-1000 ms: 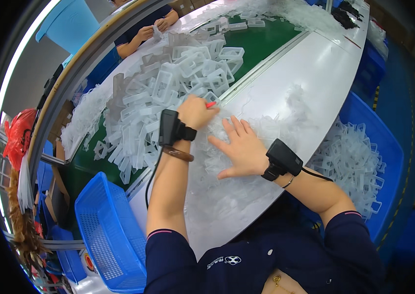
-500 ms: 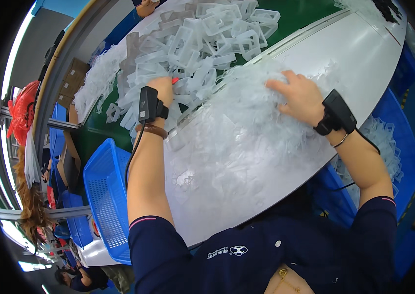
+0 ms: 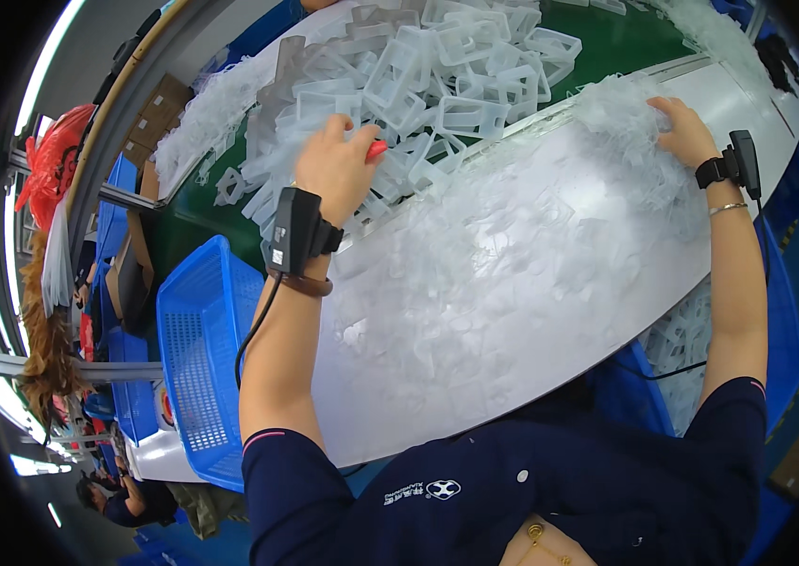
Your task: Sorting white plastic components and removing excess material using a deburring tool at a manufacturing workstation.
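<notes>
My left hand (image 3: 333, 170) hovers by the near edge of a heap of translucent plastic frames (image 3: 399, 75). Its thumb and forefinger are apart, while the other fingers look curled. A small red object (image 3: 377, 149) sticks out beside the thumb; its kind is hidden by the hand. At the far right, my right hand (image 3: 687, 132) has its fingers extended against a fluffy pile of thin clear plastic scraps (image 3: 630, 132). More scraps lie thinly over the white tabletop (image 3: 418, 377). Each wrist wears a black strapped device with a cable.
A blue perforated basket (image 3: 201, 377) stands left of the table. Below my right arm, a blue bin (image 3: 782, 311) holds clear plastic pieces (image 3: 678, 344). Beyond the white edge, a green surface (image 3: 597, 42) carries the frames. Another scrap pile (image 3: 206, 123) lies far left.
My right hand has moved away to the far right, and the scrap pile has shifted with it, baring more white tabletop. My left hand has turned and lifted slightly from the frames.
</notes>
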{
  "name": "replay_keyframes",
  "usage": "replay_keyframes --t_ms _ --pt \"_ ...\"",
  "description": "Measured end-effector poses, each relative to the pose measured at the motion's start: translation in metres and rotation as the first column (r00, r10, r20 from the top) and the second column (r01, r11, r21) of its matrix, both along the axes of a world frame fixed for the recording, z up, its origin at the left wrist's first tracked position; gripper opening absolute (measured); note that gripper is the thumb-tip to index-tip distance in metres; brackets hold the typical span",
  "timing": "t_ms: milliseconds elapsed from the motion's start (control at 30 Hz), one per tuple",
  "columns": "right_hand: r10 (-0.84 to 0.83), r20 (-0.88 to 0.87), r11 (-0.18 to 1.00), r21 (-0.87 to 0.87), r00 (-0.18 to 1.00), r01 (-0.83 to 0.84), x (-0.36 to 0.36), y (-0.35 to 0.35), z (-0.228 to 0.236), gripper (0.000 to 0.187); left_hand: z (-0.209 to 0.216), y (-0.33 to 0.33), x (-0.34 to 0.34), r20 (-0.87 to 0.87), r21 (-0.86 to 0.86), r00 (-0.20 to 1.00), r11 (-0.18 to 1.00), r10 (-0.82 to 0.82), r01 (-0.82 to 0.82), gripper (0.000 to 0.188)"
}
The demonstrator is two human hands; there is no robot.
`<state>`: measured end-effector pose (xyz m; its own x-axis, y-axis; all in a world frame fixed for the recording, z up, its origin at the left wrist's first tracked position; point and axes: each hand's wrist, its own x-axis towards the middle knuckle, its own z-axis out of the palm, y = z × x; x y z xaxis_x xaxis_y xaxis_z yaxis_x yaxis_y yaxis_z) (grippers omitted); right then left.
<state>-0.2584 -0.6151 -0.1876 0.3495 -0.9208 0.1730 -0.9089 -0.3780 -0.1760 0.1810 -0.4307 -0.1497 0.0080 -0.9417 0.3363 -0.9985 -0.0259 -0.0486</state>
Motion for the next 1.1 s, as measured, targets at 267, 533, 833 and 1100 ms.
replay_keyframes --t_ms 267,533,833,1100 --pt "0.134 -0.148 0.969 -0.185 0.980 -0.161 0.025 0.022 0.052 0.067 -0.027 0.000 -0.022 0.130 0.146 0.923 0.927 -0.363 0.344 0.034" --pt "0.723 0.235 0.686 -0.136 0.650 -0.714 0.169 0.146 0.027 0.046 -0.036 0.002 0.028 0.092 0.188 0.990 0.978 -0.106 0.087 0.029" --pt "0.784 0.196 0.620 -0.303 0.590 -0.723 0.253 0.196 -0.059 0.035 -0.036 0.010 0.034 -0.007 0.203 0.995 0.974 -0.099 0.098 0.038" --pt "0.312 -0.058 0.935 -0.157 0.948 -0.318 0.121 0.100 -0.043 0.008 -0.041 0.029 0.037 -0.015 0.207 0.998 0.976 -0.065 0.067 0.041"
